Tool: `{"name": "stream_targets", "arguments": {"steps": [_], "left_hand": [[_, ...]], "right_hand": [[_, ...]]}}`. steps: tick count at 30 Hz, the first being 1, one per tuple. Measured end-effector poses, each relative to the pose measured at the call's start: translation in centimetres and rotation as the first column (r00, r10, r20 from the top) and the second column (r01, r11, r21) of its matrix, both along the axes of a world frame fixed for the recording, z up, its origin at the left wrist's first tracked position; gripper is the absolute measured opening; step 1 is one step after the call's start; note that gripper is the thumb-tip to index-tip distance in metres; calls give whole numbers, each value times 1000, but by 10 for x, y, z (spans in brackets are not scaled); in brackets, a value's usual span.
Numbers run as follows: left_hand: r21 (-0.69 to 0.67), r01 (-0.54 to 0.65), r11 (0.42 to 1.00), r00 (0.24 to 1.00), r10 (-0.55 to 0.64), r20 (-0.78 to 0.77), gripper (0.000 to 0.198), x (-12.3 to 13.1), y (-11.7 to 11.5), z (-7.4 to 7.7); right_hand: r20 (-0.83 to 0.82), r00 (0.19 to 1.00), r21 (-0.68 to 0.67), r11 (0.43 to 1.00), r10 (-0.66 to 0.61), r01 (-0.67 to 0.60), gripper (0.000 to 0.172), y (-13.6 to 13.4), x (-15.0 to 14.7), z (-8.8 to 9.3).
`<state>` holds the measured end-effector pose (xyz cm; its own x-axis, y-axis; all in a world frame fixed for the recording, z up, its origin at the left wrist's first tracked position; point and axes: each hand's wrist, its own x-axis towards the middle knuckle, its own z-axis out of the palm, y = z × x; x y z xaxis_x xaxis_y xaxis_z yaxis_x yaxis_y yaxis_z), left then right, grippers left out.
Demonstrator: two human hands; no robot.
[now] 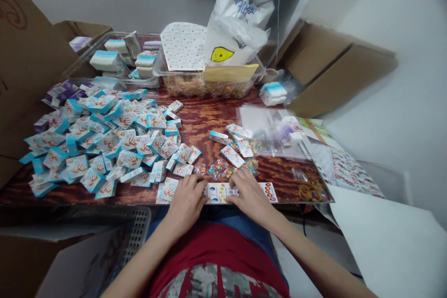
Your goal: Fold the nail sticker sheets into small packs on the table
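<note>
A long printed paper strip [218, 193] lies along the table's front edge. My left hand [187, 199] rests on the left part of the strip, fingers bent and apart. On the strip's right part is my right hand [246, 194], its thumb and fingers spread. Just beyond my hands are small clear bags of colourful beads [218, 168] and a few small white and blue boxes [232, 155]. What lies under my fingertips is hidden.
A big heap of small boxes [129, 159] covers the table's left side. Behind stand a clear tub of beads [181, 84] and a tray of stacked packs [108, 61]. Clear plastic sleeves [258, 123] and rubber bands [305, 192] lie right; an open carton [324, 63] stands behind them.
</note>
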<state>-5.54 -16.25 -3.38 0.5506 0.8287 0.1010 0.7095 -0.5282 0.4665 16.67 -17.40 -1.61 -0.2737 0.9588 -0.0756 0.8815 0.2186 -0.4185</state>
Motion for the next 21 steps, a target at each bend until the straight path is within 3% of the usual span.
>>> {"name": "stream_targets", "arguments": {"steps": [3, 6, 10, 16, 21], "left_hand": [[-7, 0, 1000, 1000, 0, 6, 33, 0, 0, 0], [-23, -7, 1000, 1000, 7, -5, 23, 0, -1, 1], [-36, -5, 999, 1000, 5, 18, 22, -1, -1, 1], [-12, -59, 998, 995, 60, 78, 25, -4, -1, 0], [19, -79, 997, 990, 76, 121, 35, -6, -3, -3]], "right_hand": [[33, 999, 4, 1000, 28, -28, 32, 3, -6, 3], [44, 998, -17, 999, 45, -44, 28, 7, -11, 5], [-54, 997, -79, 995, 48, -52, 18, 16, -12, 5], [-171, 985, -170, 983, 37, -67, 20, 27, -9, 3], [-355, 935, -279, 953, 12, -119, 14, 33, 5, 7]]}}
